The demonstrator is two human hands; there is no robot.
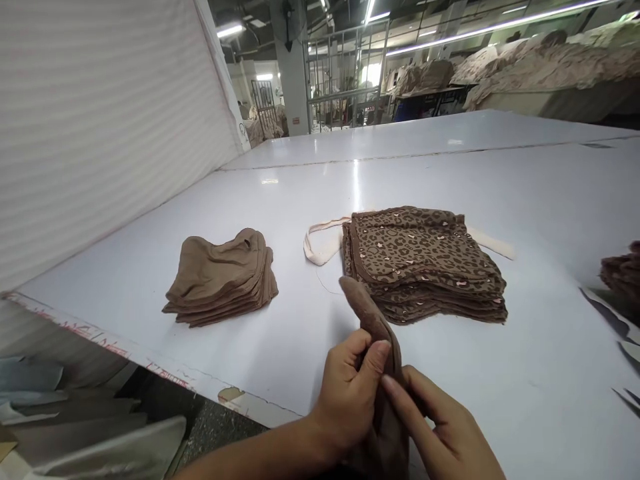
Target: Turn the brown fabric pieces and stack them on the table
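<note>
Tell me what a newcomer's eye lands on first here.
First, the two hands at the bottom: left hand and right hand pinch a plain brown fabric piece between them. Just beyond lies a leopard-print stack on the pale table, with a plain brown stack to its left.

A wide, pale grey table (280, 220) is seen, its glossy top crossed by a seam further back. A stack of leopard-print fabric pieces (425, 263) is laid near the middle — taken here as the landmark. Well to its left, a smaller stack of plain brown pieces (223, 277) is placed. A cream fabric strip (320, 243) is tucked beneath the leopard stack — looped at its left, protruding at its right. Far to its right, another brown pile (623, 273) is cut off by the frame edge.
</note>
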